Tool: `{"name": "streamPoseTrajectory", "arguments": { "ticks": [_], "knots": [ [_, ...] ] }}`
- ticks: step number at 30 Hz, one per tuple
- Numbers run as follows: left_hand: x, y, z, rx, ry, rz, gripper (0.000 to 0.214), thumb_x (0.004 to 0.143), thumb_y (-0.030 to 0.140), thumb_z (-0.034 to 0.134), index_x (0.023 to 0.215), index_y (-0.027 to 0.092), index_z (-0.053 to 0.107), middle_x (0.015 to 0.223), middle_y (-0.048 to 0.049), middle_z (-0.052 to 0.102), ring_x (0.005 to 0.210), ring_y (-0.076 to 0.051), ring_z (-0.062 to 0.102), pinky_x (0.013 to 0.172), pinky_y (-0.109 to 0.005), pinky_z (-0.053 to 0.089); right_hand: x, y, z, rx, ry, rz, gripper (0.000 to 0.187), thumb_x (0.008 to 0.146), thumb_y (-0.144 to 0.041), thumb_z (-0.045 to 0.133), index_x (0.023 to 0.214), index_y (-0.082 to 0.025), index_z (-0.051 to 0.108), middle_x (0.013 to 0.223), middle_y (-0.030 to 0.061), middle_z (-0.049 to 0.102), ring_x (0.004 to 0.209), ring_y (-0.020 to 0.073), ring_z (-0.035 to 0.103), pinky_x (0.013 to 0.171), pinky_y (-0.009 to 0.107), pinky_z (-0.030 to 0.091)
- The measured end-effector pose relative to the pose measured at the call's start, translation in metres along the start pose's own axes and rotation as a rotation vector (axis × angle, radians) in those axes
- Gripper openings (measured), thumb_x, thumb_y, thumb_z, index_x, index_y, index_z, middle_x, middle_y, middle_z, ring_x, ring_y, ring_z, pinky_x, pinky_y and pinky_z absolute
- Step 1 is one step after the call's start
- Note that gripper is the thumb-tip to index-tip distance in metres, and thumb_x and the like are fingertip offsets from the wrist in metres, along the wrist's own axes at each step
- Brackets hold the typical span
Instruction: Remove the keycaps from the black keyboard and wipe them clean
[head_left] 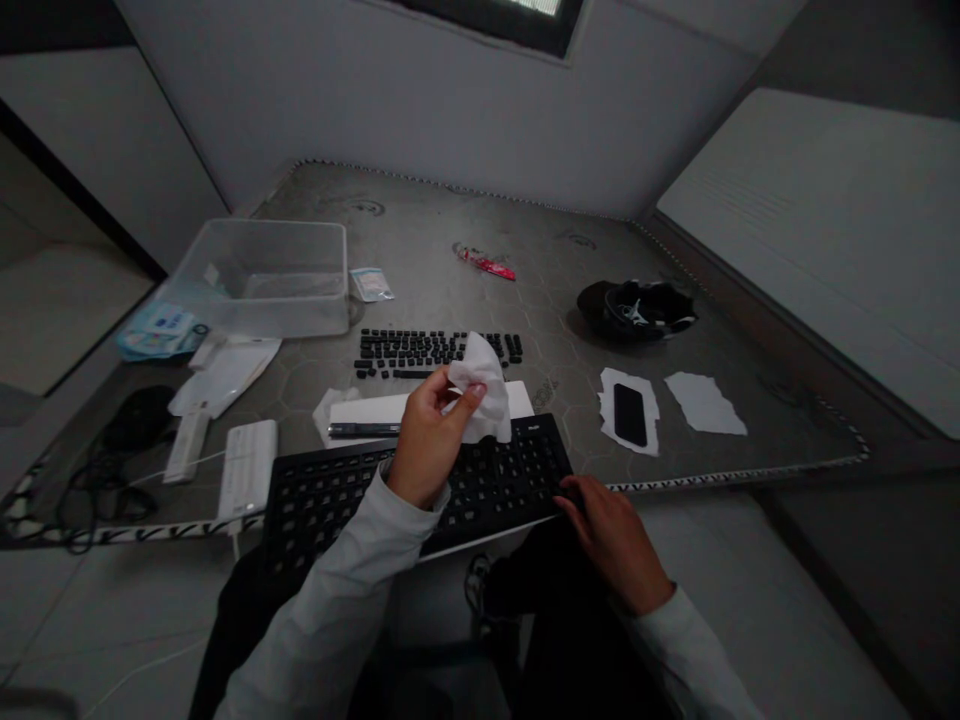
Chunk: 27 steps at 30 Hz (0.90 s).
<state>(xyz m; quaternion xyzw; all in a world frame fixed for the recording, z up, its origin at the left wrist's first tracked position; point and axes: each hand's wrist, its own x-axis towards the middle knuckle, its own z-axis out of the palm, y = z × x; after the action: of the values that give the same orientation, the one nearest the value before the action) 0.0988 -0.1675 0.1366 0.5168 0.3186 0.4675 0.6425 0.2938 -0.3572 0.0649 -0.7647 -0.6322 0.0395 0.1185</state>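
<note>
My left hand [429, 440] pinches a crumpled white tissue [486, 385] above the keyboard [319, 505]. This black keyboard has its keycaps off and lies tilted across the table's near edge and my lap. With bent fingers, my right hand [611, 535] grips the keyboard's right end at its near corner. Behind the keyboard lies white paper [375, 410], with a slim black tool [364, 430] on it. Loose black keycaps [409, 350] are laid out in rows farther back, partly hidden by the tissue and my left hand.
A clear plastic bin [292, 318] stands at back left near a small packet [372, 284]. A white power bank [249, 465] and black cables [97, 490] lie left. To the right are a black cap [600, 305], a phone [629, 415] on paper, and another paper piece [705, 403].
</note>
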Motion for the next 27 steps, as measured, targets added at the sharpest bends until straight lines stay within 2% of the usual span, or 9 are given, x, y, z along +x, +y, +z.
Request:
{"name": "streamPoseTrajectory", "arguments": {
  "ticks": [4, 11, 19, 27],
  "knots": [
    [0.0, 0.0003, 0.0003, -0.01, -0.003, -0.007, 0.022, 0.08, 0.034, 0.07, 0.095, 0.02, 0.067, 0.094, -0.0033, 0.07, 0.084, -0.016, 0.062, 0.076, -0.026, 0.047, 0.0006, -0.0006, -0.0024, 0.002, 0.013, 0.013, 0.016, 0.096, -0.031, 0.048, 0.105, -0.019, 0.055, 0.098, 0.0097, 0.068, 0.086, 0.0248, 0.066, 0.076, 0.039, 0.05],
    [0.0003, 0.0008, 0.0005, -0.013, 0.004, -0.009, 0.02, 0.079, 0.033, 0.07, 0.093, 0.019, 0.066, 0.091, -0.0026, 0.069, 0.083, -0.016, 0.062, 0.075, -0.025, 0.047, -0.0033, 0.0026, -0.0044, 0.043, -0.003, 0.012, 0.019, 0.094, -0.023, 0.049, 0.111, -0.018, 0.056, 0.105, 0.0103, 0.068, 0.095, 0.0252, 0.065, 0.083, 0.041, 0.051],
    [0.0, 0.0021, 0.0, 0.012, -0.003, -0.01, 0.02, 0.08, 0.033, 0.069, 0.094, 0.019, 0.066, 0.089, -0.0031, 0.069, 0.081, -0.016, 0.061, 0.074, -0.026, 0.047, -0.005, -0.0039, -0.006, 0.053, 0.117, -0.038, 0.023, 0.096, -0.027, 0.046, 0.114, -0.02, 0.058, 0.105, 0.011, 0.069, 0.096, 0.0255, 0.064, 0.087, 0.044, 0.05],
    [-0.0001, 0.0016, 0.0002, 0.011, 0.003, -0.001, 0.019, 0.08, 0.034, 0.069, 0.093, 0.02, 0.066, 0.091, -0.0027, 0.069, 0.082, -0.016, 0.062, 0.076, -0.027, 0.047, -0.0072, -0.0033, 0.0001, 0.056, 0.142, -0.021, 0.025, 0.097, -0.032, 0.046, 0.111, -0.02, 0.062, 0.1, 0.0103, 0.069, 0.092, 0.0249, 0.064, 0.083, 0.042, 0.052]
  ]
}}
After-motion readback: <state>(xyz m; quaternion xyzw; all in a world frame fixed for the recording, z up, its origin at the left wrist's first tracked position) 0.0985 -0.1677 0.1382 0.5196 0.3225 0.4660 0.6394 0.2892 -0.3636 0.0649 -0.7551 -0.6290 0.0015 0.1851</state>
